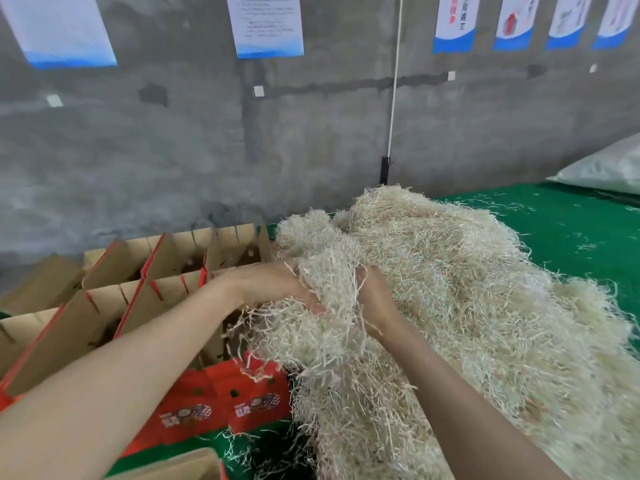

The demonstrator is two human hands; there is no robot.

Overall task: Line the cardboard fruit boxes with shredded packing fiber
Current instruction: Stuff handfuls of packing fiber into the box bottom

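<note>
While left hand (273,285) grips fiber (450,289), box (242,386) print blurs.

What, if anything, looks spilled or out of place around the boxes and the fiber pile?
Loose fiber strands lie scattered on the green mat beyond the fiber pile, and more lie in front of the red boxes. They look like spilled packing, off the pile and outside any box.

The left hand (273,285) and right hand (375,306) grip a clump of fiber (327,296) at the near-left edge of the pile (467,289) on the green table (571,223). Open boxes (162,292) with red-edged flaps stand just left of it. A white bag (606,168) lies far right.
</note>
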